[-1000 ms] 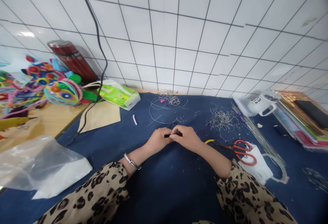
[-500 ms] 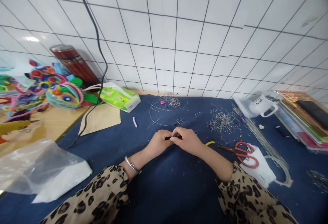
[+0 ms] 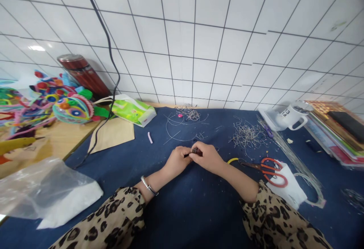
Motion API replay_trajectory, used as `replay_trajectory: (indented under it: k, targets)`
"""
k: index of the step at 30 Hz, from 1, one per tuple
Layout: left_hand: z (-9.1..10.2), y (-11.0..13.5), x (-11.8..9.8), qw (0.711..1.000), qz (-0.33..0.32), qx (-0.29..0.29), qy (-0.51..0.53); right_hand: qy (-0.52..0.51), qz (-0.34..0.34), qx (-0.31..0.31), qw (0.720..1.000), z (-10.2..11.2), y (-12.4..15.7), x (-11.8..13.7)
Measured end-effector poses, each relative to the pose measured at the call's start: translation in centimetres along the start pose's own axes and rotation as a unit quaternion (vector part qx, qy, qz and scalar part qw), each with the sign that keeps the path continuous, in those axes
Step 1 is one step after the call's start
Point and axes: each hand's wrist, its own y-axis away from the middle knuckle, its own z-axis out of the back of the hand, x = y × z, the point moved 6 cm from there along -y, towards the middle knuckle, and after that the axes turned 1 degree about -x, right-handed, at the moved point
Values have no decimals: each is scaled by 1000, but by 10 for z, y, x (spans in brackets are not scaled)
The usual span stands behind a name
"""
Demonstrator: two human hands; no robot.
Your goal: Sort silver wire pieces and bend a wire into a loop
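My left hand and my right hand meet fingertip to fingertip over the dark blue cloth. Between them they pinch a small dark piece, mostly hidden by the fingers; its kind I cannot make out. Both hands are closed. Just beyond lie loose bent wires and a small wire tangle with a pink bit. To the right of my right hand rest red-handled scissors and a yellow-handled tool, partly covered by my wrist.
A larger heap of wire pieces lies at the right, beside a bundle of straight wires. A white mug and stacked books stand behind. At the left are a plastic bag, a brown envelope and a green packet.
My hands stay together at the same place, with the fingers shifting slightly around the small dark piece. The whole view has tilted a little.
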Motion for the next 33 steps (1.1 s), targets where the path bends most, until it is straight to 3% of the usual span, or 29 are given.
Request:
replay_trajectory:
  k: [7, 11, 21, 26, 33]
  targets:
    - [1, -3, -4, 999, -23, 22, 28, -159, 17, 116, 980, 4, -3, -4]
    - [-2, -3, -6, 997, -35, 41, 53, -197, 8, 161, 967, 2, -2, -5]
    - [3, 0, -14, 998, -30, 20, 47, -43, 49, 24, 998, 14, 1, 5]
    - [9, 9, -14, 999, 1, -48, 0, 15, 59, 2, 998, 18, 6, 14]
    - [1, 7, -7, 997, 61, -20, 50, 35, 2, 10, 999, 4, 3, -3]
